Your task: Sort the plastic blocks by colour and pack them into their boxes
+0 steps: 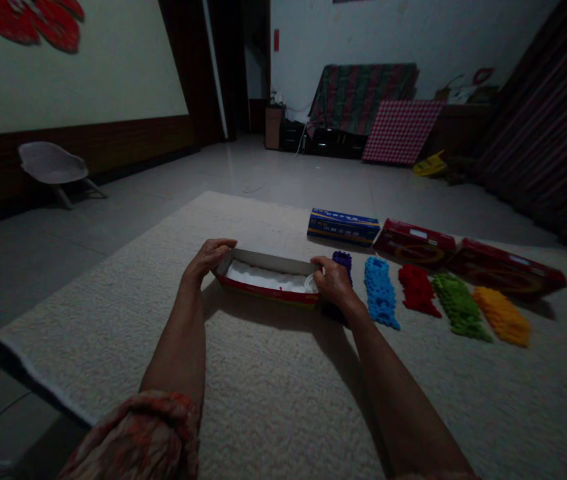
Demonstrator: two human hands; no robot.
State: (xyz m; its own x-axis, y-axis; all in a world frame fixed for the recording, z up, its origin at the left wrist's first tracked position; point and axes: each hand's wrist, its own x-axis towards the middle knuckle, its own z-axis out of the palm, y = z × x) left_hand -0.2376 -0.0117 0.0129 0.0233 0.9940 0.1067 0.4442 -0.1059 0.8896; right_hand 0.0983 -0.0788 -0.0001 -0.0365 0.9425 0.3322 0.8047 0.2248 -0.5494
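Between my two hands is a long, shallow cardboard box (263,291), red outside and white inside, with its open top facing me. My left hand (210,255) grips its left end, the fingers closed over the rim. At the right end my right hand (334,280) holds the wall with thumb and fingers. Something white (263,275) lines the box, and a pale round thing (310,283) sits inside by my right fingers. Just beyond my right hand lies a purple bumpy piece (344,261), partly hidden.
Right of the box, blue (380,293), red (417,290), green (460,305) and orange (503,315) bumpy pieces lie in a row on the cream mat (263,393). Behind them stand a blue box (343,228) and two dark red boxes (416,245). A white chair (53,163) is far left.
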